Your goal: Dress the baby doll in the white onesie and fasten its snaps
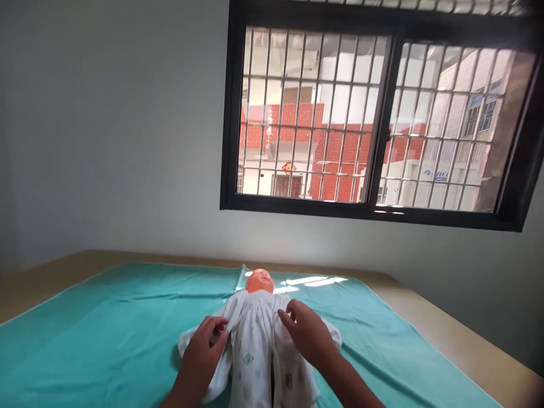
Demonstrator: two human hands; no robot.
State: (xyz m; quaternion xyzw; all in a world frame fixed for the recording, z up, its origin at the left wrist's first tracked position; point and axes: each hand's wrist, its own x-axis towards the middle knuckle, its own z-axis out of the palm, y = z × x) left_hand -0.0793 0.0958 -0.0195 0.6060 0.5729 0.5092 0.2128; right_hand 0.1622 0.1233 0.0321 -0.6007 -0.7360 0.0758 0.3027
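A baby doll point(260, 281) lies on its back on a green cloth, its head toward the wall. It wears a white baby garment point(255, 334) with small printed motifs, its sleeves spread to both sides and its legs toward me. My left hand point(204, 347) is over the sleeve on the left, thumb and fingers curved and apart, fingertips by the garment's side. My right hand point(306, 330) is above the chest's right side, with thumb and forefinger loosely bent and a gap between them. Neither hand visibly grips the fabric, though the undersides of the fingers are hidden.
The green cloth point(106, 323) has creases and covers most of a tan tabletop point(459, 334). Sunlight patches fall beside the doll's head. Behind the table stands a plain wall point(114, 130) with a dark-framed barred window point(308, 204).
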